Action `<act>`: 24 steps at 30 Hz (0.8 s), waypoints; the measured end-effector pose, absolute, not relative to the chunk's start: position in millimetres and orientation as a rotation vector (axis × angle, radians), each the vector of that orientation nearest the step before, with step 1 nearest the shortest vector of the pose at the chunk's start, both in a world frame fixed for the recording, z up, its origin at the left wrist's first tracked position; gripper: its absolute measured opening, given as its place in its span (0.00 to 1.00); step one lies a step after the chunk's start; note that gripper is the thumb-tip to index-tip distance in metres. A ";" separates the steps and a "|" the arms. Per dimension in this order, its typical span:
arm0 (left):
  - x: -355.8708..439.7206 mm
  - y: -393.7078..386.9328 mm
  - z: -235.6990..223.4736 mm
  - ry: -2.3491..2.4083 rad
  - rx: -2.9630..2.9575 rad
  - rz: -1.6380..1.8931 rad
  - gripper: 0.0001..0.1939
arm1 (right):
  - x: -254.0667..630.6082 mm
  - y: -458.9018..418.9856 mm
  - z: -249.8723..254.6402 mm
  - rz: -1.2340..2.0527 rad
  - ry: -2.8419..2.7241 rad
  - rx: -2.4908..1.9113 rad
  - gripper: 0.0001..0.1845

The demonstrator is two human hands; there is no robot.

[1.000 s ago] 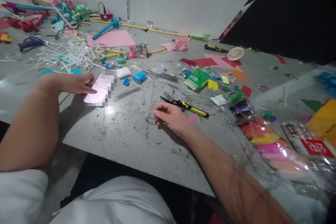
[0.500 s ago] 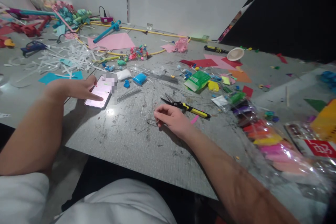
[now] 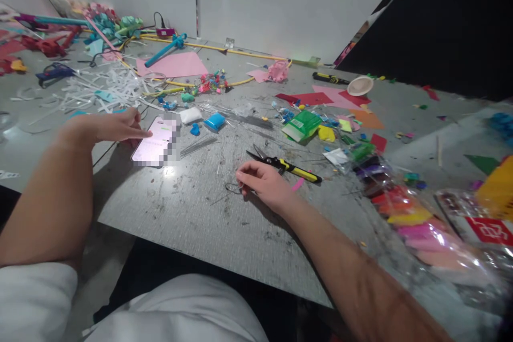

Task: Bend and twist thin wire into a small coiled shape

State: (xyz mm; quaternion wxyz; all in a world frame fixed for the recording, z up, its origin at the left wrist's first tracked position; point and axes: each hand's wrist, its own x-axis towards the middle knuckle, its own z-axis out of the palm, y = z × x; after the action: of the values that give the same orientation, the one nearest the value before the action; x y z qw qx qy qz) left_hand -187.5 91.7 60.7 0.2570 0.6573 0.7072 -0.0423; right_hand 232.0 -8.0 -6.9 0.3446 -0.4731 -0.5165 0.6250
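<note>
One steady pinch is serving best: right hand [image 3: 262, 184] seemingly gripping wire [image 3: 232, 191], left hand [image 3: 114, 127], fingers parted, pointing over phone [image 3: 153, 144].

White wall panels [image 3: 280, 5] behind a grey tabletop [image 3: 180, 208], black surface [image 3: 441, 26] at far right

left hand [image 3: 114, 128] shifted at the phone [image 3: 160, 141]
a finger [image 3: 140, 133] has gone from low on the screen [image 3: 150, 152] to higher, near its left edge

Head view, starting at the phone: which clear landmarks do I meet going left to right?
Phone → white packet → blue packet → right hand → yellow lump → cup.
</note>
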 end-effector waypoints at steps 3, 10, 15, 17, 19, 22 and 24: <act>-193.6 96.3 59.1 1.849 1.555 -0.023 0.28 | 231.7 -8.4 -6.2 1.616 -1.352 -1.234 0.27; -202.7 102.5 58.2 1.789 1.620 -0.080 0.34 | 232.6 -7.5 -8.8 1.629 -1.356 -1.229 0.27; -205.7 104.0 54.2 1.770 1.675 -0.091 0.34 | 232.8 -8.1 -9.2 1.622 -1.349 -1.236 0.25; -205.4 104.3 52.8 1.781 1.680 -0.089 0.34 | 232.8 -8.3 -9.4 1.622 -1.350 -1.238 0.25; -204.9 105.2 52.4 1.794 1.689 -0.106 0.34 | 232.9 -8.2 -9.6 1.621 -1.353 -1.236 0.26; -205.3 108.1 52.0 1.855 1.763 -0.181 0.34 | 232.7 -7.8 -9.3 1.622 -1.351 -1.238 0.27; -206.7 109.5 51.1 1.895 1.792 -0.210 0.35 | 232.6 -7.8 -8.8 1.624 -1.346 -1.244 0.28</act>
State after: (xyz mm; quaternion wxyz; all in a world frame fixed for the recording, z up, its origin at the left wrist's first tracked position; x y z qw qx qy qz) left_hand -206.7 109.5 51.1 0.2595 0.6615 0.6994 -0.0774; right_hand 232.6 -7.8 -8.8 0.3396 -0.4778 -0.5171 0.6236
